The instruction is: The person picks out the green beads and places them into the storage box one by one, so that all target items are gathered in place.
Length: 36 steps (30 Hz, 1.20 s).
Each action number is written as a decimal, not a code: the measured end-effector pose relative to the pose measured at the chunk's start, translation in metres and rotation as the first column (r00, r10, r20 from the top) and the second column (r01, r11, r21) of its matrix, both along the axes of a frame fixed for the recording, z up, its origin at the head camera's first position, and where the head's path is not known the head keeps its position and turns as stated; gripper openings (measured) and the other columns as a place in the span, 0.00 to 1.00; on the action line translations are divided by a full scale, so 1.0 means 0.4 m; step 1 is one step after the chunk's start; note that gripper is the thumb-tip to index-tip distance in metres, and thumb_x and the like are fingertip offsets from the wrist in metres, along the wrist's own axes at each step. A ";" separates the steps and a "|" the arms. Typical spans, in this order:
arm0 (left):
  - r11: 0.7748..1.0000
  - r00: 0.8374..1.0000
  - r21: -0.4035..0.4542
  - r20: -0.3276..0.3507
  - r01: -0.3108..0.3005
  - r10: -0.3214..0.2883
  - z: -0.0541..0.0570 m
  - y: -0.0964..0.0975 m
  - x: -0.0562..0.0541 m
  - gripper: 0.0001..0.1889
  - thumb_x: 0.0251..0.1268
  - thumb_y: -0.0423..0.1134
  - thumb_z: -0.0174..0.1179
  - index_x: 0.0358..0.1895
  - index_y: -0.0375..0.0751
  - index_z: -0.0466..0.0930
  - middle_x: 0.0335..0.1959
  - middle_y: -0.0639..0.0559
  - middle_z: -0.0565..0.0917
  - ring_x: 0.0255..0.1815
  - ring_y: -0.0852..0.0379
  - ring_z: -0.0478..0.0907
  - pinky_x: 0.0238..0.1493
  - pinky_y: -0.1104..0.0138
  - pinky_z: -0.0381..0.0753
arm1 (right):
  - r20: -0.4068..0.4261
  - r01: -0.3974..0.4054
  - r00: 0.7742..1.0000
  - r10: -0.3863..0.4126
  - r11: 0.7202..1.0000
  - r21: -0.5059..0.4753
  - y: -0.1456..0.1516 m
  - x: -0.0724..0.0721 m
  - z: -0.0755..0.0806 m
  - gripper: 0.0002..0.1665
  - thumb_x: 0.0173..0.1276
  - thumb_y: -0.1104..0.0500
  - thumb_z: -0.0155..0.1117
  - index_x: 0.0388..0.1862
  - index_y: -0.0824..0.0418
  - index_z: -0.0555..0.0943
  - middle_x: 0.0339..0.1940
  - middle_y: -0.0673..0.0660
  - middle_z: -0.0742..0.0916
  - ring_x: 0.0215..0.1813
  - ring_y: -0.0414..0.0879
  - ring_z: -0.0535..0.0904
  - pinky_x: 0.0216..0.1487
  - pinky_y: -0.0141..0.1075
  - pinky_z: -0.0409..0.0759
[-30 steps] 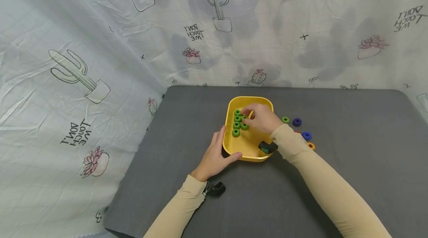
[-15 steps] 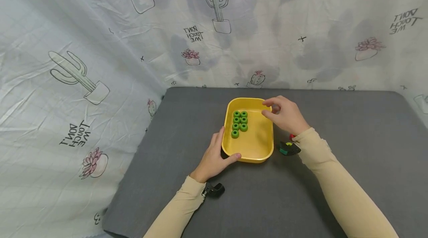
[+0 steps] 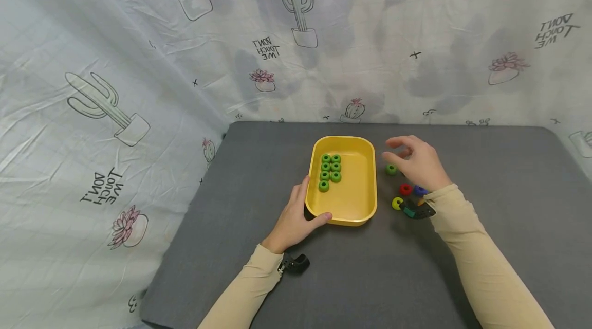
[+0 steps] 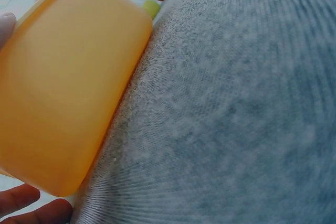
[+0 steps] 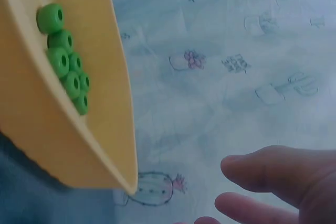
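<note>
A yellow plastic tray (image 3: 353,190) stands on the table, with several green beads (image 3: 325,166) in two columns on its left side. My left hand (image 3: 293,218) holds the tray's near left corner, thumb on the front rim and fingers along the left wall. In the left wrist view the tray's wall (image 4: 73,87) sits between thumb and fingers. My right hand (image 3: 418,162) hovers right of the tray, thumb and fingers apart, holding nothing. Below its fingertips on the table lies a loose green bead (image 3: 391,169).
Right of the tray lie a red bead (image 3: 405,189), a blue bead (image 3: 420,190), a yellow bead (image 3: 397,203) and an orange bead (image 3: 421,201), some partly covered by the right wrist camera (image 3: 416,209). A patterned cloth (image 3: 351,51) hangs behind the grey table (image 3: 259,159).
My right hand has let go of a green bead in the tray's right column and moved right, out over the loose beads. My left hand keeps its hold on the tray.
</note>
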<state>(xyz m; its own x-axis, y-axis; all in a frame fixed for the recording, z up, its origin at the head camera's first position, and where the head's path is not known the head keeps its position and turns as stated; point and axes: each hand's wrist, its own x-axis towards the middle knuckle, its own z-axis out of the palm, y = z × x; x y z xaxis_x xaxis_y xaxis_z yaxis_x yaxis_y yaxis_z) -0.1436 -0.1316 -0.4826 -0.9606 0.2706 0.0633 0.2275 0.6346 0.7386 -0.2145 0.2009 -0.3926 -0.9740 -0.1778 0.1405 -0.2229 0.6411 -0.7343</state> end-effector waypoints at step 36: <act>0.999 0.999 0.016 -0.029 0.028 -0.028 -0.009 -0.001 -0.008 0.60 0.63 0.66 0.68 0.87 0.54 0.37 0.78 0.48 0.60 0.72 0.52 0.68 0.71 0.48 0.71 | 0.220 -0.070 0.975 0.038 0.987 0.142 0.003 -0.041 -0.119 0.36 0.76 0.50 0.67 0.75 0.68 0.72 0.70 0.73 0.75 0.56 0.65 0.83 0.52 0.55 0.84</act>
<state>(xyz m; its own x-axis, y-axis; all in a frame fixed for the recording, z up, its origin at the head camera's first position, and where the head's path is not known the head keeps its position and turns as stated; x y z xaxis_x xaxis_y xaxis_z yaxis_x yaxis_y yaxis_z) -0.1468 -0.1318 -0.4861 -0.9504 0.2959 0.0956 0.2663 0.6156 0.7417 -0.2308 0.2021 -0.4401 -0.9667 -0.2338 -0.1039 -0.1068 0.7375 -0.6668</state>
